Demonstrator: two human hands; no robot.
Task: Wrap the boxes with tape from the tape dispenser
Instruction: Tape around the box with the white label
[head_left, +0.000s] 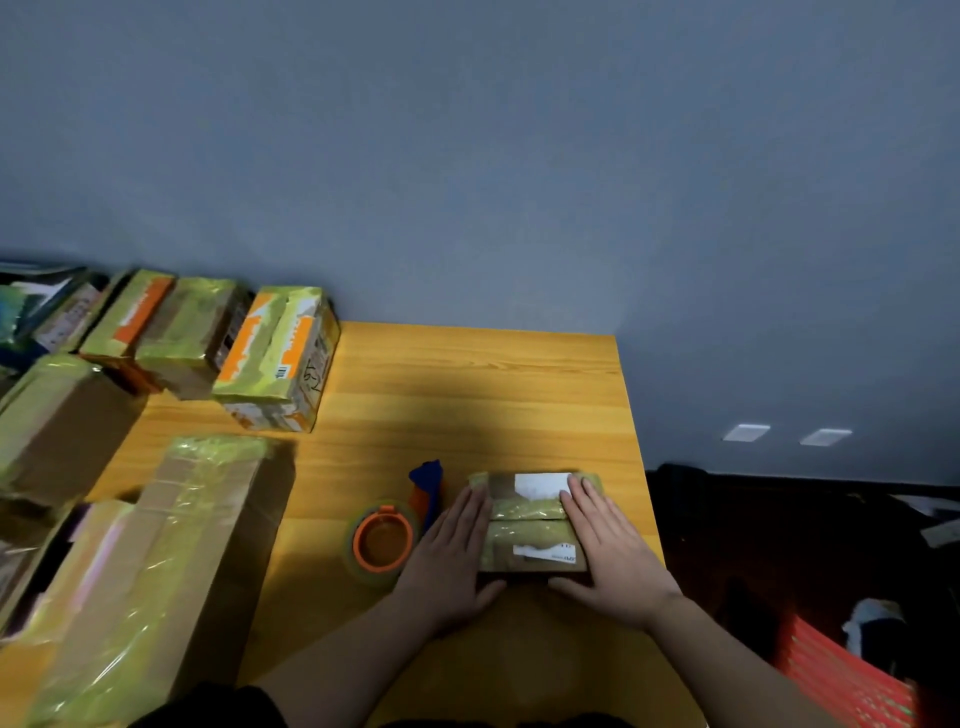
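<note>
Your flat, open hands, left (451, 553) and right (613, 551), press the small box (530, 519); tape dispenser (387, 538) just left, taped boxes (156, 561) crowd the surface's (467, 395) left.

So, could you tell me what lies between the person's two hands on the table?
In the head view, the small taped box lies between the left hand and the right hand; both press flat against its sides.

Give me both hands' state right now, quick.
Left hand: open, fingers straight, pressed flat against the small taped box.
Right hand: open, fingers straight, resting on the same box.
</note>
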